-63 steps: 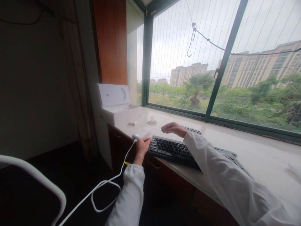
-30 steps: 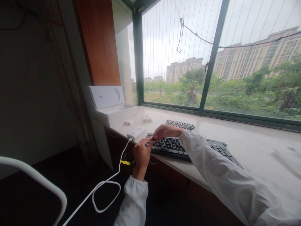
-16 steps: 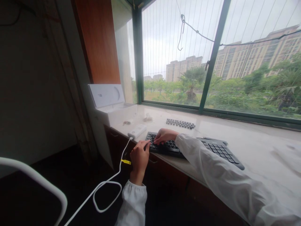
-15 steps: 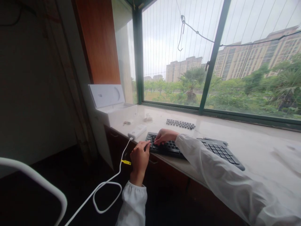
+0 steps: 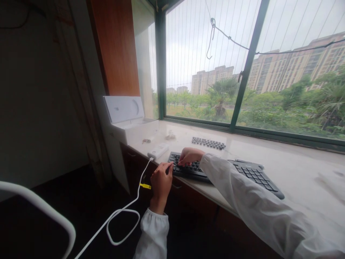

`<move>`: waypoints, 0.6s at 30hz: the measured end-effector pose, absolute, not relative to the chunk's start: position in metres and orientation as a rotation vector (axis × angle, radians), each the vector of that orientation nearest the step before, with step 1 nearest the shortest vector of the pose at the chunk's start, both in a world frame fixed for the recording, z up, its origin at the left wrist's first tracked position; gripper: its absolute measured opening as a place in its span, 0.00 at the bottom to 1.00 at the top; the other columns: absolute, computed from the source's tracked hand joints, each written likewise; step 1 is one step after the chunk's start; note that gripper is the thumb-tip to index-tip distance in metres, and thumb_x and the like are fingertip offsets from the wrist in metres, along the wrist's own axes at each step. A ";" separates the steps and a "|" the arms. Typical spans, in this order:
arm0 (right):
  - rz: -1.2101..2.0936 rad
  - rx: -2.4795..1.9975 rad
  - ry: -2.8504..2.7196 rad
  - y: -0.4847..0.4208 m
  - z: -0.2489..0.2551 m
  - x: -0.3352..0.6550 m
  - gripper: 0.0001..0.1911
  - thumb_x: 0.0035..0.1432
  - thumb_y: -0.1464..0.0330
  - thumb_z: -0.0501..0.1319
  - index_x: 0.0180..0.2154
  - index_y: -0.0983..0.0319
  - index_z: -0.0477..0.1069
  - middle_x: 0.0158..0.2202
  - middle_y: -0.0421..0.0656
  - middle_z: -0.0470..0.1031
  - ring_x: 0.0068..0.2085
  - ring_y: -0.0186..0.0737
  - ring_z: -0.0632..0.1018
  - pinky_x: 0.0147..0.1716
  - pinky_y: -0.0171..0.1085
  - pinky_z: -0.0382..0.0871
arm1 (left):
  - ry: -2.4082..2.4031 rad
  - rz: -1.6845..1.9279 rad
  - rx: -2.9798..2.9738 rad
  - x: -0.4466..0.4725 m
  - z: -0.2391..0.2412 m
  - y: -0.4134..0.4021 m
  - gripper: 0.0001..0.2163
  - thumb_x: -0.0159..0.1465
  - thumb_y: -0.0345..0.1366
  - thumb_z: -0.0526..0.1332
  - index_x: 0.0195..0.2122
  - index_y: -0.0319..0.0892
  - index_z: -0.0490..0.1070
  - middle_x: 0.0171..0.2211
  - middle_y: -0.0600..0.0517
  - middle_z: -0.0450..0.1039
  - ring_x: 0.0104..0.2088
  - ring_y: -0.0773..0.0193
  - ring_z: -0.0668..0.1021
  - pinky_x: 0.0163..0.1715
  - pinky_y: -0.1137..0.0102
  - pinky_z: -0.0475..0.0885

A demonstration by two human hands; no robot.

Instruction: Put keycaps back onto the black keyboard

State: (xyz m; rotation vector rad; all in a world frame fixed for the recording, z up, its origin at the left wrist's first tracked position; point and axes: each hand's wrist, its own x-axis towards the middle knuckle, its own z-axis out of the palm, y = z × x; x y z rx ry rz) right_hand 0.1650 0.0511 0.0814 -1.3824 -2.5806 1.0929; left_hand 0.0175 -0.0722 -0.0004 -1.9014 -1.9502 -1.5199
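A black keyboard (image 5: 190,174) lies along the counter's front edge, with bare key sockets showing over part of it. At its left front corner, my left hand (image 5: 161,180) has its fingers bent and closed, thumb and fingertips together by the edge. My right hand (image 5: 191,155) reaches over the keyboard from the right, its fingertips pinched down on the left-hand keys. Whatever either pinch holds is too small or hidden to make out. Behind the keyboard, loose black keycaps (image 5: 208,142) are laid out in rows. My right sleeve covers the keyboard's middle; its right part (image 5: 254,174) shows beyond.
A white power bank (image 5: 158,151) sits left of the keyboard, with a white cable (image 5: 140,180) hanging from it over the edge. An opened white box (image 5: 134,130) stands at the counter's left end. Small items (image 5: 146,141) lie before it. A window runs along the back.
The whole view has shifted slightly. Both hands stay at the keyboard's left end in almost the same pose, the right fingertips moving only a little.
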 end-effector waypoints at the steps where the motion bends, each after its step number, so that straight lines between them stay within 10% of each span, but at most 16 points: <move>1: 1.104 -1.395 -2.611 0.054 0.083 0.163 0.25 0.32 0.50 0.74 0.25 0.65 0.79 0.23 0.42 0.77 0.25 0.32 0.72 0.27 0.32 0.68 | -1.950 -1.522 -1.901 0.017 0.000 -0.072 0.11 0.67 0.39 0.57 0.44 0.49 0.78 0.43 0.51 0.78 0.40 0.64 0.79 0.39 0.71 0.70; 18: 1.013 -1.330 -2.957 0.071 0.101 0.141 0.25 0.31 0.53 0.76 0.26 0.68 0.79 0.21 0.42 0.75 0.25 0.33 0.73 0.28 0.34 0.70 | -1.943 -1.569 -1.899 0.017 -0.001 -0.071 0.10 0.67 0.39 0.57 0.43 0.50 0.78 0.43 0.53 0.78 0.40 0.65 0.79 0.39 0.72 0.69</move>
